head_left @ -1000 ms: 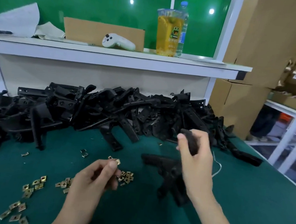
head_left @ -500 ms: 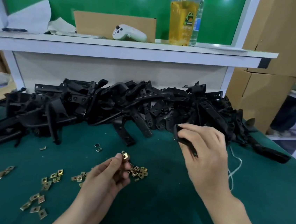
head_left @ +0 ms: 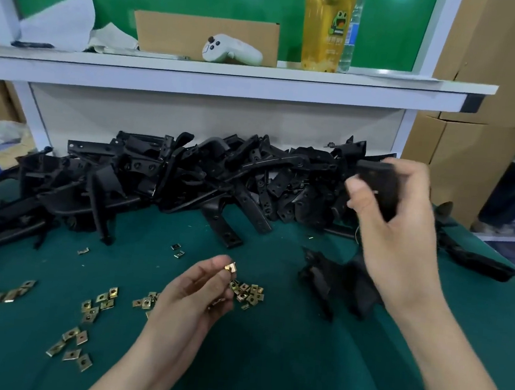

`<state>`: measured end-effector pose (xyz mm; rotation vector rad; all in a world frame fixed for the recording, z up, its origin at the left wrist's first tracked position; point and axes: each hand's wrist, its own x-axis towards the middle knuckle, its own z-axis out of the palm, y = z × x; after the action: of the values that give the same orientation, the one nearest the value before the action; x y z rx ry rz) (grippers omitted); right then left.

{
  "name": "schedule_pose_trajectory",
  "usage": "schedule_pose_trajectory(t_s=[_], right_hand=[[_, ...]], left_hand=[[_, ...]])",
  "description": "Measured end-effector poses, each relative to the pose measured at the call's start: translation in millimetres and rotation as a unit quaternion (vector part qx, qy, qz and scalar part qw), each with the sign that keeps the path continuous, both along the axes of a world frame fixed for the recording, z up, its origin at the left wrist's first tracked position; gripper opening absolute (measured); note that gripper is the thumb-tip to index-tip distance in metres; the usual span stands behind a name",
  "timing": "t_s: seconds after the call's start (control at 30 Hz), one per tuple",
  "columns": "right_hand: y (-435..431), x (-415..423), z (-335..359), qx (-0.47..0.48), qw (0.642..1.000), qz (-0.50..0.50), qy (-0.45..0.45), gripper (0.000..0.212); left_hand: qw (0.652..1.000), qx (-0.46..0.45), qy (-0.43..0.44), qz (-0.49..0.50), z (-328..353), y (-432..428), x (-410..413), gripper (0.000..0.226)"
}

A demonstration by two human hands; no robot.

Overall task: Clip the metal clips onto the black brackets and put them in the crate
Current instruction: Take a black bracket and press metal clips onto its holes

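One green felt-covered bench (head_left: 263,370) carries all the stock. Along its back edge sits a heap of black moulded plastic brackets (head_left: 188,175), tangled and many deep; several show holed tabs at their ends. Crate: not in view.

Right hand (head_left: 394,241) is raised in front of the heap's right end, fingers and thumb curled round one black bracket (head_left: 378,182). Its upper end shows above the thumb, motion-blurred. A dark shape below the wrist, near the bench, could be its lower end; cannot tell.

Left hand (head_left: 195,286) is lower and nearer, well apart from the right. Loose brass-coloured square clips (head_left: 247,292) lie in a small cluster just beside its fingertips, with more scattered to the left. Smallest item: a single brass-coloured folded metal clip (head_left: 230,267), pinched between thumb and forefinger; the other fingers are loosely curled.

Judgement, step in hand: bringing clip to bracket.
- Steady the bracket first; the blur suggests it is moving.
- Turn a holed tab toward the left hand.
- Present the clip mouth-first, square to the tab edge.
- Push until hole meets hole.

Skewed entry would likely spread the clip or let it spring off onto the felt.
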<state>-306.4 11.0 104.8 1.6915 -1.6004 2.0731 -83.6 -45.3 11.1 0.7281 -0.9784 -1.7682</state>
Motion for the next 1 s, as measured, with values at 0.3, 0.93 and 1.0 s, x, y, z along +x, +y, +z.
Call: schedule_pose_trajectory(t_s=[0.3, 0.93, 1.0], right_hand=[[-17.4, 33.9, -54.0, 0.057, 0.891, 0.180, -0.413, 0.014], [-27.1, 27.2, -74.2, 0.081, 0.765, 0.233, -0.595, 0.023], [-27.2, 25.8, -74.0, 0.071, 0.752, 0.242, -0.609, 0.021]], left_hand=[[0.999, 0.020, 0.029, -0.019, 1.5, -0.2, -0.2, 0.026], [0.970, 0.148, 0.182, -0.066, -3.9, -9.9, 2.6, 0.019], [0.977, 0.124, 0.161, -0.060, -2.4, -7.9, 2.2, 0.017]])
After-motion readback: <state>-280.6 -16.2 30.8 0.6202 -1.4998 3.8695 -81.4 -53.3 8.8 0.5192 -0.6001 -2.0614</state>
